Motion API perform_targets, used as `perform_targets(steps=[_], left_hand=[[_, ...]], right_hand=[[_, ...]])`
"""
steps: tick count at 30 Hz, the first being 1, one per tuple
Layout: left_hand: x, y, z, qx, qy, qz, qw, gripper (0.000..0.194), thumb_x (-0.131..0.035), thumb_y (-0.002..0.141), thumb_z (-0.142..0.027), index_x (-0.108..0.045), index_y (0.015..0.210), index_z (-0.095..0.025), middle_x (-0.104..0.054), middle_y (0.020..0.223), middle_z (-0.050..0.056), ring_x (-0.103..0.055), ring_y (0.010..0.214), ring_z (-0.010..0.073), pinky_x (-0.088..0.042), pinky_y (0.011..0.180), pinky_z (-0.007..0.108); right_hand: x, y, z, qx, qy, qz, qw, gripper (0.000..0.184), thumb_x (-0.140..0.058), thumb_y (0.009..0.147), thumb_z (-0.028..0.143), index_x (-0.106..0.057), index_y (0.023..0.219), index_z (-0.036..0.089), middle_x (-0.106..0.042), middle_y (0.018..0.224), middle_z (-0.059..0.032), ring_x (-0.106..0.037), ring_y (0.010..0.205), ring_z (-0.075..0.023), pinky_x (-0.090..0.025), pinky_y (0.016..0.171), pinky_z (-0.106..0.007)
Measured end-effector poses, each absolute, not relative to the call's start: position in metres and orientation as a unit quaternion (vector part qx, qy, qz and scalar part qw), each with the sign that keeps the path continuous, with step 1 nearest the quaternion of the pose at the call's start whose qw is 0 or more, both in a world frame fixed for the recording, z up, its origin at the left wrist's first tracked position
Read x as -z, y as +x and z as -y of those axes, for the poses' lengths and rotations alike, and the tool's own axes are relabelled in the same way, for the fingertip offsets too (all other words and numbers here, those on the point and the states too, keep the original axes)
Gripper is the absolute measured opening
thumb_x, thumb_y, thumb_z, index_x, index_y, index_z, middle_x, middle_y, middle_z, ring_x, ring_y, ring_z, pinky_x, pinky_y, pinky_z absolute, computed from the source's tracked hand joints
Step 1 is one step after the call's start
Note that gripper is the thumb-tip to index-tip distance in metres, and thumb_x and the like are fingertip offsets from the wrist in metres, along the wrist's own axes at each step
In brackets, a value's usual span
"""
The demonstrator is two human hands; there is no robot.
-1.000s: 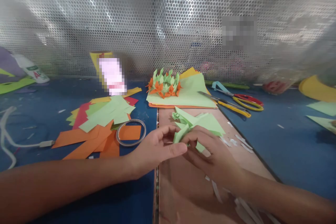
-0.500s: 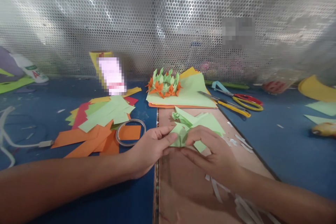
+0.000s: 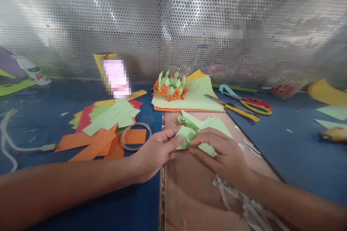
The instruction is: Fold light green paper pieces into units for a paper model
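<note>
A small piece of folded light-green paper (image 3: 183,134) is between my two hands, above the brown board (image 3: 187,195). My left hand (image 3: 157,155) pinches its left side, thumb on top. The fingers of my right hand (image 3: 221,151) are closed on its right edge, with thumb and forefinger near each other. Just beyond lie more light-green paper pieces (image 3: 217,125), one with a small folded green shape (image 3: 182,119) at its tip. Farther back, a ring of orange and green folded-paper flowers and leaves (image 3: 170,88) rests on a stack of coloured sheets (image 3: 200,97).
Orange strips (image 3: 86,140), coloured slips (image 3: 108,115) and a tape roll (image 3: 150,133) lie left. A blurred phone (image 3: 117,79), white cable (image 3: 27,148) and glue bottle (image 3: 34,70) are farther left. Right are a yellow cutter (image 3: 238,111), scissors (image 3: 255,106) and white paper scraps (image 3: 252,205).
My right fingers have shifted slightly at the right edge of the folded green paper, and the fold there looks different. My left hand keeps its pinch.
</note>
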State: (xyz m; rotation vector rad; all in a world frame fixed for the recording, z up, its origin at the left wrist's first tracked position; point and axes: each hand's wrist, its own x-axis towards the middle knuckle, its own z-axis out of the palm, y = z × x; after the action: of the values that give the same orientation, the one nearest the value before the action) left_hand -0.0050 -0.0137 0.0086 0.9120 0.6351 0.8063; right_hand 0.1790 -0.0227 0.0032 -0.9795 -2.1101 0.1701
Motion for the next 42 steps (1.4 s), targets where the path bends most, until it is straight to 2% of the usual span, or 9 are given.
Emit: perform_targets(steps=[5,13,19,24,29,34,38,42], left_hand=[[-0.008,-0.005,0.013,-0.375,0.424,-0.294,0.77,0.024,-0.059,0.081,-0.027,-0.066,0.104,-0.023,-0.066,0.107,0.004,-0.06,0.094,0.0133,-0.045,0.091,0.028],[-0.006,-0.005,0.014,-0.38,0.438,-0.29,0.762,0.027,-0.059,0.081,-0.027,-0.063,0.107,-0.023,-0.064,0.11,0.004,-0.06,0.098,0.0156,-0.043,0.094,0.032],[-0.008,-0.006,0.015,-0.367,0.446,-0.319,0.752,0.026,-0.064,0.076,-0.025,-0.064,0.102,-0.021,-0.066,0.102,0.003,-0.06,0.092,0.013,-0.043,0.088,0.026],[-0.01,-0.006,0.015,-0.385,0.478,-0.339,0.713,0.018,-0.072,0.068,-0.022,-0.065,0.083,-0.016,-0.067,0.083,-0.001,-0.058,0.077,0.0085,-0.043,0.075,0.018],[-0.012,-0.005,0.015,-0.393,0.494,-0.346,0.694,0.01,-0.069,0.07,-0.022,-0.064,0.076,-0.015,-0.064,0.07,-0.002,-0.056,0.064,0.0068,-0.044,0.065,0.018],[-0.014,-0.005,0.016,-0.404,0.471,-0.358,0.698,0.014,-0.07,0.069,-0.022,-0.063,0.077,-0.014,-0.064,0.07,-0.002,-0.057,0.065,0.0078,-0.044,0.064,0.018],[-0.014,-0.005,0.016,-0.411,0.478,-0.364,0.686,0.014,-0.071,0.067,-0.022,-0.062,0.075,-0.014,-0.064,0.069,-0.001,-0.056,0.063,0.008,-0.044,0.064,0.02],[-0.013,-0.005,0.016,-0.416,0.493,-0.367,0.67,0.015,-0.071,0.066,-0.022,-0.063,0.076,-0.014,-0.066,0.072,0.0,-0.058,0.066,0.0101,-0.045,0.066,0.022]], right_hand=[[-0.006,0.179,0.022,-0.105,-0.404,0.817,0.397,0.004,-0.059,0.08,0.019,-0.062,0.08,0.021,-0.063,0.077,-0.0018,-0.058,0.072,-0.0134,-0.046,0.065,-0.023],[-0.006,0.178,0.023,-0.136,-0.452,0.789,0.393,0.009,-0.053,0.084,0.024,-0.055,0.076,0.021,-0.059,0.073,-0.0005,-0.055,0.069,-0.0142,-0.043,0.064,-0.026],[-0.004,0.178,0.023,-0.134,-0.464,0.78,0.398,0.008,-0.056,0.082,0.024,-0.055,0.075,0.021,-0.06,0.072,0.0003,-0.055,0.067,-0.0134,-0.043,0.062,-0.025],[-0.007,0.173,0.028,-0.14,-0.46,0.786,0.389,0.008,-0.057,0.08,0.022,-0.055,0.072,0.021,-0.061,0.068,0.0017,-0.056,0.063,-0.0123,-0.042,0.059,-0.023],[-0.004,0.172,0.031,-0.176,-0.47,0.761,0.412,0.01,-0.059,0.079,0.023,-0.053,0.073,0.021,-0.058,0.065,0.0024,-0.055,0.059,-0.0112,-0.043,0.055,-0.022],[-0.002,0.173,0.03,-0.248,-0.446,0.741,0.436,0.012,-0.061,0.078,0.026,-0.05,0.08,0.021,-0.056,0.068,0.0022,-0.055,0.061,-0.0115,-0.044,0.057,-0.022],[-0.005,0.171,0.028,-0.272,-0.441,0.747,0.417,0.016,-0.064,0.075,0.028,-0.051,0.08,0.02,-0.055,0.069,0.0014,-0.053,0.062,-0.012,-0.044,0.056,-0.023],[-0.003,0.169,0.028,-0.3,-0.455,0.735,0.403,0.013,-0.059,0.079,0.028,-0.049,0.08,0.02,-0.053,0.069,0.0014,-0.051,0.061,-0.0112,-0.042,0.055,-0.022]])
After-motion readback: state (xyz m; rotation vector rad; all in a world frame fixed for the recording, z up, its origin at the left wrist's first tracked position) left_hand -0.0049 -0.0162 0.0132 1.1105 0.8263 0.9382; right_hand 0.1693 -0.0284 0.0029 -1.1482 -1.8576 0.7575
